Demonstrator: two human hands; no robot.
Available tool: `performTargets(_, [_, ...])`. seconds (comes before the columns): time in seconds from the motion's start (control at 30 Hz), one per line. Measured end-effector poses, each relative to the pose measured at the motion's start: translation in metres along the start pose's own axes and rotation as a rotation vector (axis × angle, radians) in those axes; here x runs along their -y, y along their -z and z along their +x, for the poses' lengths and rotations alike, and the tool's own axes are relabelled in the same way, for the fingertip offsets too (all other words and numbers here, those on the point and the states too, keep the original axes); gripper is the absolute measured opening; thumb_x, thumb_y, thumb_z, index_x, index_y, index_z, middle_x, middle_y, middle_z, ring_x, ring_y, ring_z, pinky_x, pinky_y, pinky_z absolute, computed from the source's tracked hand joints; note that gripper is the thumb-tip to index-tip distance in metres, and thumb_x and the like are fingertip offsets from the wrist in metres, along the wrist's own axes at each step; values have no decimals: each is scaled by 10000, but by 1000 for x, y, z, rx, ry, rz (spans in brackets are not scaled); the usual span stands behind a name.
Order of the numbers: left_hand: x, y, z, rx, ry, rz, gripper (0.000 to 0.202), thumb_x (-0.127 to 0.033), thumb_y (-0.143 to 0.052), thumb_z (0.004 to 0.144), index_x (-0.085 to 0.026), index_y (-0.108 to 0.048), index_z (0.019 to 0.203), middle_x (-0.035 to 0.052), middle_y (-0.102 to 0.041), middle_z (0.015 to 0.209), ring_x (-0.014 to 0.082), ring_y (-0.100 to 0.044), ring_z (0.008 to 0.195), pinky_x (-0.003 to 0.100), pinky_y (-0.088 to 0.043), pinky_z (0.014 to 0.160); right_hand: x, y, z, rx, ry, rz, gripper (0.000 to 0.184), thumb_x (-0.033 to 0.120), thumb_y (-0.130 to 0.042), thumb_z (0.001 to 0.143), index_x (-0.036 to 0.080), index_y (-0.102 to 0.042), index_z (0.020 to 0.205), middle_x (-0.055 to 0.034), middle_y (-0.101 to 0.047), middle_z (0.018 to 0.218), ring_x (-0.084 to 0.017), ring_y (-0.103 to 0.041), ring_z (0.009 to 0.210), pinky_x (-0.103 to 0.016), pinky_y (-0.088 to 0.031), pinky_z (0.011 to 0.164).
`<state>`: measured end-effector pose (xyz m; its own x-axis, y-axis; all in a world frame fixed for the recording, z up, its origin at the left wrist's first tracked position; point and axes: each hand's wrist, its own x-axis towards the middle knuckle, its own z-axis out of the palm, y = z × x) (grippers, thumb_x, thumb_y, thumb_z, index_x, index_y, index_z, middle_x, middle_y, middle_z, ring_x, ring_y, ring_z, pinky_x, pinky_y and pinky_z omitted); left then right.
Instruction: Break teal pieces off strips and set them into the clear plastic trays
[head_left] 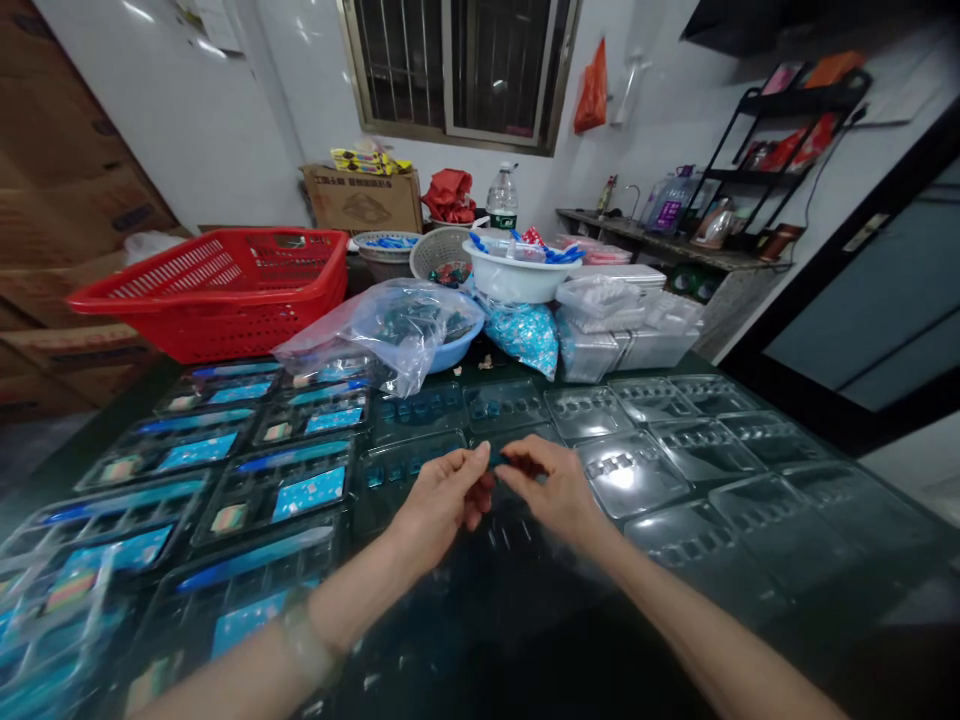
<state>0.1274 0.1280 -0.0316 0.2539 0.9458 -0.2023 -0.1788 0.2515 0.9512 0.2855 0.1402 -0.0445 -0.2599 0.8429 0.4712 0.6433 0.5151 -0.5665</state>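
Over the middle of the dark table, my left hand is closed, its thumb pressed on the curled fingers; what it holds, if anything, is hidden. Close beside it, my right hand pinches with thumb and forefinger at a tiny teal piece between the two hands, too small to name. A clear plastic tray with small blue pieces in its pockets lies just left of my hands. Behind them is another clear tray with a blue piece in it. To the right, more clear trays lie in rows.
At left, several trays hold blue pens, patterned light-blue packets and striped blocks. Behind stand a red basket, a plastic-covered blue basin, a white basin and stacked clear trays.
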Motion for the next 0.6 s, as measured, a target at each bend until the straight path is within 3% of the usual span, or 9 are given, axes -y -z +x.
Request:
performTargets(0.13, [-8,19,0,-44,-82,443,261,-408,-537,734,-152,-566,778,2,-528,636,109,-480,530,201,-332,416,-53,-7,53,43,-114,-294,243,298,-461,827,154,-601,964,-60,-632,847,-144,-572,742,-239,-436,671])
performTargets(0.27, [-13,41,-18,102,-171,912,177,-318,-517,742,-172,-601,796,12,-577,724,134,-507,618,234,-374,540,-89,-15,92,182,-112,-400,219,265,-497,790,169,-647,918,-68,-643,875,-182,-577,811,-258,-417,703])
performTargets(0.43, [-12,55,-35,172,-153,1035,196,-302,-458,778,-196,-602,861,29,-574,825,141,-518,622,238,-366,537,-93,-21,98,377,-63,-509,224,272,-478,800,195,-644,930,-56,-633,917,-178,-561,881,-231,-397,727])
performTargets(0.6, [-13,52,-23,117,-251,1061,191,-285,-473,769,-210,-618,869,38,-586,829,159,-524,654,247,-374,569,-81,-28,88,458,-68,-631,265,230,-375,848,145,-608,945,-116,-578,970,-197,-557,882,-257,-405,723])
